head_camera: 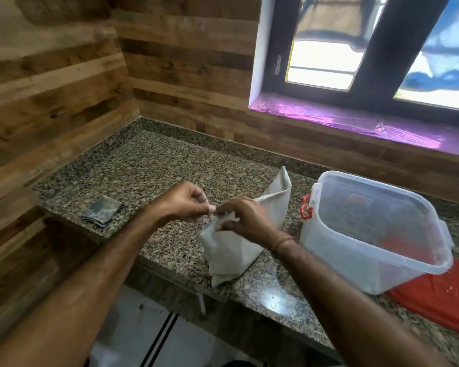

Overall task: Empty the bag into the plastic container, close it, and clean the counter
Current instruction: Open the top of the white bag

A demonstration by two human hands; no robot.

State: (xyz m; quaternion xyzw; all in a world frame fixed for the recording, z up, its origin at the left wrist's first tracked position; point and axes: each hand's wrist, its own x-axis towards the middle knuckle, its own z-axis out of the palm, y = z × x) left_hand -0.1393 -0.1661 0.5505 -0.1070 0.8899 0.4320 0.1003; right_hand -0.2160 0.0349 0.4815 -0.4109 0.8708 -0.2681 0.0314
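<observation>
Your left hand [188,202] and right hand [245,221] both pinched the top edge of the grey bag [231,251], standing on the table [157,165] beside the open container [329,250], likely to pull it open.

Both bare forearms enter from the lower corners and converge at centre; left hand [186,201] and right hand [245,221] knuckles-up, almost touching, each with curled fingers [204,205] pinching the top edge of the bag [231,251]

Two bare forearms [112,260], thin brownish thread band [283,241] round right wrist
</observation>
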